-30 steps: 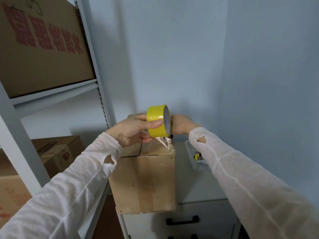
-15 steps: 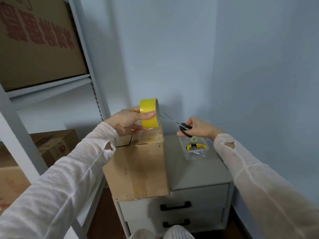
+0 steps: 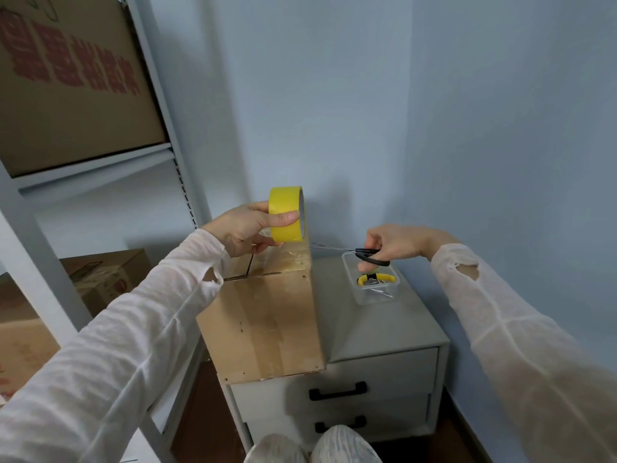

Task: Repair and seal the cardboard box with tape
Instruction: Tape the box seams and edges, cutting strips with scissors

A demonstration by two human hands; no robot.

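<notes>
White mottled shapes at the bottom edge are feet or knees; I cannot tell which. Thin white sleeves reach forward from both sides. Beyond them stands a pale grey cabinet with two drawers and black drawer handles. The cardboard box sits on the cabinet's left part, its near bottom edge jutting past the front and old tape running down its near face. Just right of it on the cabinet top is a clear plastic tub holding yellow-handled pliers and some nails. Above the box's far top edge the left hand grips a yellow tape roll, thumb across its band, and a clear strip runs down onto the box top. The right hand, over the tub, has fingers through the black loops of scissors, whose thin blades point left at the strip under the roll. To the left a white metal rack carries more cartons. Pale blue walls meet in a corner behind.
</notes>
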